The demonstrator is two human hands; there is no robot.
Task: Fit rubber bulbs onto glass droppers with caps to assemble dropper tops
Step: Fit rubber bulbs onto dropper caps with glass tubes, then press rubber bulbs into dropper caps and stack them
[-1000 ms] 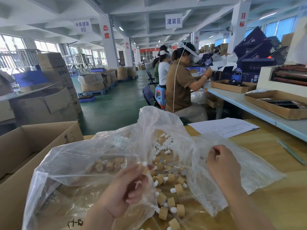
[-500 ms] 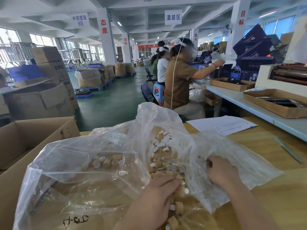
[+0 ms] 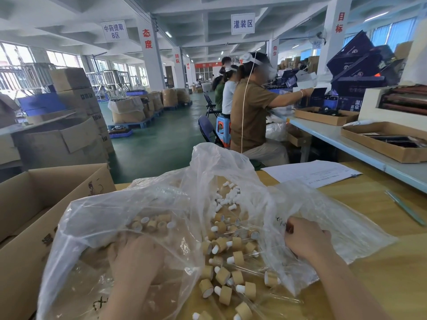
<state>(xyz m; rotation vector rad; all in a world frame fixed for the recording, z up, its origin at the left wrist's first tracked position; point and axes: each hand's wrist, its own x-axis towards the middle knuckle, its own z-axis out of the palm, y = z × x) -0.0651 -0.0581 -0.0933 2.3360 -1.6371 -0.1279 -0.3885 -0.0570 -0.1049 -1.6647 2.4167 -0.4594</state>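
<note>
start at the worktop [image 3: 381, 262], pale wood, with an open cardboard box [image 3: 34, 204] set against its left edge. next in size, find two clear plastic bags: the left bag [image 3: 111, 218] slumped over the box corner, the right bag [image 3: 351, 218] spread flat toward a paper sheet [image 3: 312, 173].

locate the left hand [image 3: 136, 262] inside the left bag, palm down, seen only through the film. compare one second back: raised above the bag then, with a small part pinched. half a second back: lowered onto the central pile. now: shifted left into the bag. grip hidden under a fold of film, so cannot tell whether relaxed or closed on a part.

locate the right hand [image 3: 307, 241] at the mouth of the right bag, lower than a second ago, with fingers [image 3: 298, 225] curled. cannot tell whether pinching the film or something beneath it.

read the change as a finished piece set down and a reach for fresh parts. judged the start of a new cycle, not a fitting step.

between the bags, find the assembled dropper tops [image 3: 231, 250]: tan caps, white bulbs seated, glass tubes [image 3: 265, 269] trailing. inside the left bag, just beyond the left hand, note the loose caps [image 3: 152, 224]. farther back, note the loose rubber bulbs [image 3: 225, 199], small, white, clear of both hands.
</note>
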